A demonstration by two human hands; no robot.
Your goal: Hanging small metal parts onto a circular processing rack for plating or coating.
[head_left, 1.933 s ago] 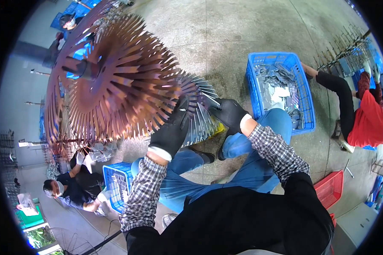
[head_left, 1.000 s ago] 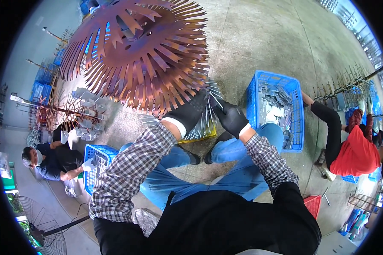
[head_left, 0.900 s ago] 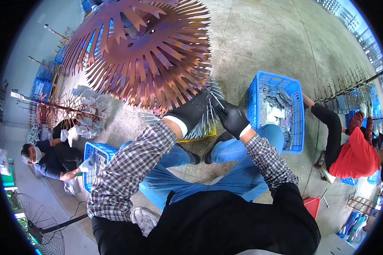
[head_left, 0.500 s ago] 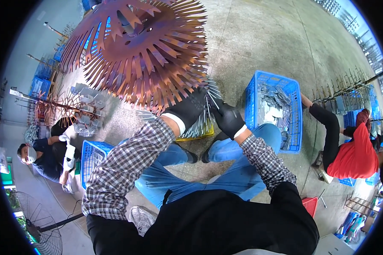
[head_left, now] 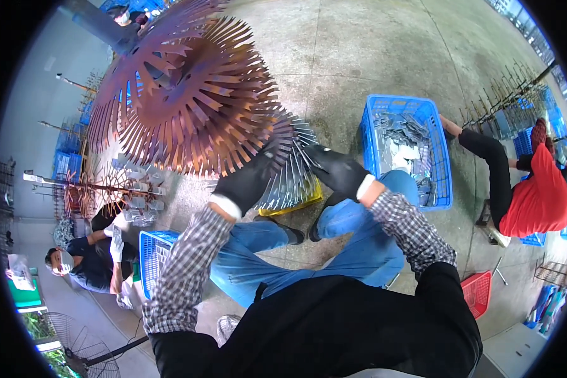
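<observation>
In front of me at the left stands a rack of rust-brown metal discs (head_left: 189,104) with forked prongs round their rims. Low on its right, silvery metal strips (head_left: 294,183) fan out in a dense row from the prongs. My left hand (head_left: 246,183), in a black glove, is against the prongs on the left of this fan; its fingertips are hidden. On the right of the fan, my right hand (head_left: 341,171), also black-gloved, is closed with its fingertips at the strips' edge. What it pinches is too small to make out. Beneath the strips lies a yellow tray (head_left: 309,205).
At my right knee stands a blue crate (head_left: 446,170) of flat silvery metal pieces. Another blue crate (head_left: 146,264) is at my left. A masked person (head_left: 91,258) sits at left, a person in red (head_left: 535,195) at right. A red basket (head_left: 477,295) sits lower right.
The view has shifted, so the disc rack sits further left. My hands have moved apart, the left down and left, and more of the silvery fan shows between them.
</observation>
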